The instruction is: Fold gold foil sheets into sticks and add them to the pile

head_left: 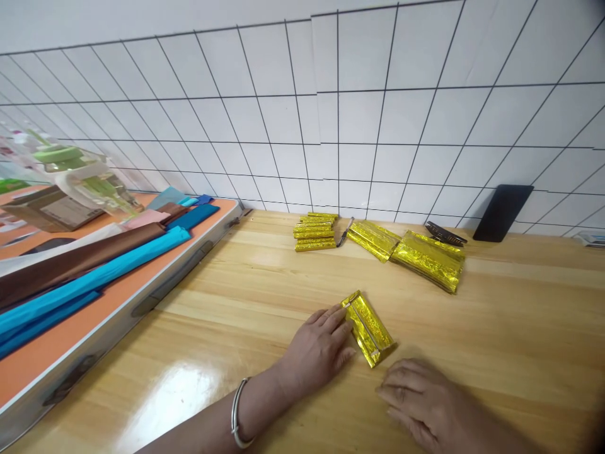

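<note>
A folded sheet of shiny gold foil paper [371,325] lies on the wooden table, a seam running along its length. The fingertips of my left hand [319,347] rest on its left edge, fingers stretched out. My right hand [418,400] is just off the lower right end of the foil, fingers loosely extended and slightly smeared, with nothing visible in it. Farther back is a row of narrow rolled gold pieces [314,233]. To the right of them are two flat stacks of gold foil paper, a left one [373,239] and a right one [429,260].
A pen [346,232] lies between the rolls and stacks. A black hair clip [445,234] and a dark phone-like slab [503,213] are by the tiled wall. At left, an orange-topped board [208,228] bears folded coloured sheets [142,255], a cardboard box [61,211] and a bottle [94,176].
</note>
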### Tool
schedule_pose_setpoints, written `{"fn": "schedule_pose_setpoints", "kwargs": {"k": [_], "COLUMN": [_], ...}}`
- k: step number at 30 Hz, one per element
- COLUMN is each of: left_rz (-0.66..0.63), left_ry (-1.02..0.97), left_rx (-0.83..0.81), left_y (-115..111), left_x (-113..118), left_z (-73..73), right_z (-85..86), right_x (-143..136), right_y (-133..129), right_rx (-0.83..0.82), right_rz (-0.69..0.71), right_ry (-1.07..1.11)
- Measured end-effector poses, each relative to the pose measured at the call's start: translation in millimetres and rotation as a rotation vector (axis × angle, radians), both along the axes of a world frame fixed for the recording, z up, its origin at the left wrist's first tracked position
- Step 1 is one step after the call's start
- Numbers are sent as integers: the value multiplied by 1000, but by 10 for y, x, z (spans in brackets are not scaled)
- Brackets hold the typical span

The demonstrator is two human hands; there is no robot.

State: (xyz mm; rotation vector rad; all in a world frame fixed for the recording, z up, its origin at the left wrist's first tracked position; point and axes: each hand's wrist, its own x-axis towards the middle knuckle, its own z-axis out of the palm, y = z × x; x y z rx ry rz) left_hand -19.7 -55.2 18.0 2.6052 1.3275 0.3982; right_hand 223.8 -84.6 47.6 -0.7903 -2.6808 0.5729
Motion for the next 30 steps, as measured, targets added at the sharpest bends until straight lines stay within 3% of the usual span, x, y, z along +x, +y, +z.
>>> {"fn": "schedule_pose_setpoints", "kwargs": {"k": [8,13,19,24,30], "left_rz": [-104,-136,-248,-369,-474], "left_ry": [-42,-42,-6,52,133], "left_rx": [-31,-67,-101,-83,-42], "left_y": [0,-37,56,359,654], "left_x": [63,74,44,-18,-34], "left_z": [10,53,76,83,248], "right_z": [-379,-457,-439,-432,-317], "right_x": [310,421,340,300,273], "right_y": [311,466,523,547,507], "right_rx": [80,61,67,80,75], "right_rz": [-238,-447,-370,-372,-320], "right_ry": [204,96,-43,-44,-18]}}
